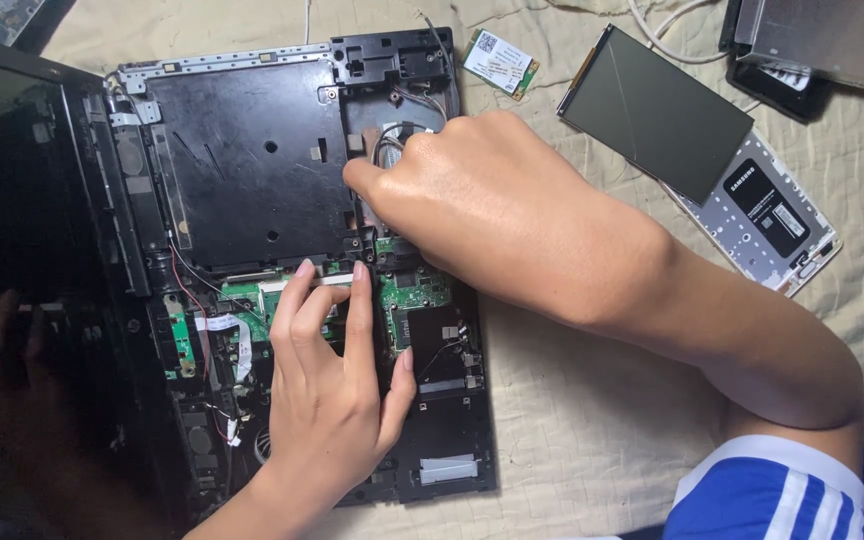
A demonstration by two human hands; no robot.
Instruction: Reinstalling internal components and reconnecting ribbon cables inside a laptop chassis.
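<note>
Left hand (327, 400) fingers spread, tips on green circuit board (407, 295); right hand (472, 205) curled just above.

An opened laptop base (252, 160) is lying on a cream cloth (592, 430), its dark screen (12, 230) folded out toward nine o'clock. The left hand (327, 390) is pressing fingertips (357, 272) onto the green circuit board (407, 295), while the right hand (472, 190) is reaching in from three o'clock. A small wireless card (500, 62) and a dark flat panel (657, 110) are resting toward one o'clock.
</note>
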